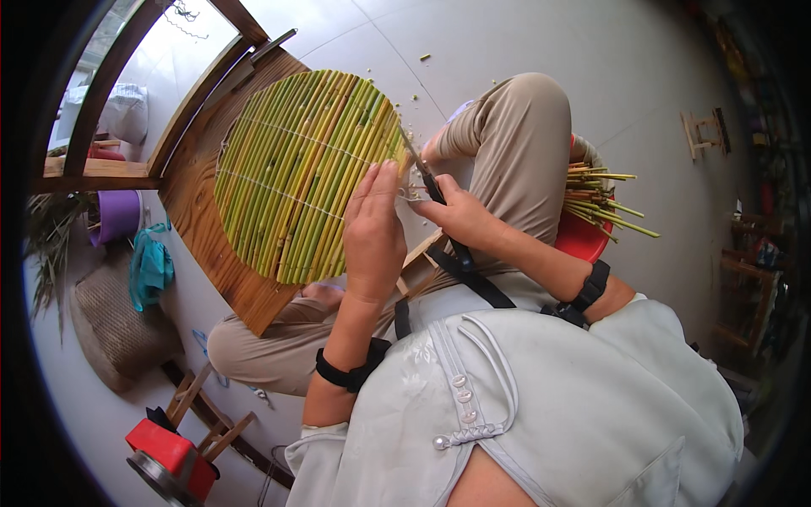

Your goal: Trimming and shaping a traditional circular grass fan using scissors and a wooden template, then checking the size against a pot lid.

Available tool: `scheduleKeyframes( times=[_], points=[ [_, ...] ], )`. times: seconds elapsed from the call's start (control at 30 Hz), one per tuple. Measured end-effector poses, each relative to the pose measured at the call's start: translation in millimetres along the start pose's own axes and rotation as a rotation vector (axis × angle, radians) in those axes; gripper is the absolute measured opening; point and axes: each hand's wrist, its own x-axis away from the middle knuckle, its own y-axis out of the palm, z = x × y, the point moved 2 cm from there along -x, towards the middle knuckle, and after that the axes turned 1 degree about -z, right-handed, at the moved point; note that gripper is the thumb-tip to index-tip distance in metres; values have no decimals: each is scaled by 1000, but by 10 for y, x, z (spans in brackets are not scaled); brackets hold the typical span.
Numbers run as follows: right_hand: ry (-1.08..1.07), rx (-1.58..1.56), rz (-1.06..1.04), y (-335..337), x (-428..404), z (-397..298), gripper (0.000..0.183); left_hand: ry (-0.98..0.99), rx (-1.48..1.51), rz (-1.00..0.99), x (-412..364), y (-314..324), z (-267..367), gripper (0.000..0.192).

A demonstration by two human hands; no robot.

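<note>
A round mat of green and yellow plant stalks point(298, 171), bound by rows of pale string, lies on a brown wooden board point(190, 209). My left hand point(378, 231) holds the mat near its right rim, fingers stretched together on top and the thumb hidden. In my right hand point(459, 212) is a cutting tool point(416, 154) with a narrow grey blade and a dark handle. Its blade runs along the mat's right edge; whether it is a knife or shears is unclear. Pale string point(405, 192) shows between my hands.
Beside my right leg, a red bucket point(586, 244) holds loose stalks point(602, 203). A broad-bladed knife point(237, 77) lies at the board's far edge, by a wooden frame point(158, 149). Cut scraps point(424, 57) dot the tiled floor. A small stool point(706, 133) stands at right.
</note>
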Motion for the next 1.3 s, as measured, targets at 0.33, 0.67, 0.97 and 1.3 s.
scheduleKeyframes(
  times=[0.33,0.67,0.97,1.3],
  points=[
    [-163,182,244,77,-17,7,57,-228,437,-51,-2,-106,-123,55],
    [-399,513,439,-44,-122,-48,60,-429,781,-115,-21,-257,-178,57],
    [-242,527,225,-325,-86,-282,66,-226,515,-75,-19,-246,-84,58],
    [-159,488,380,-69,-16,-261,64,6,114,58,-2,-50,14,61]
  ],
)
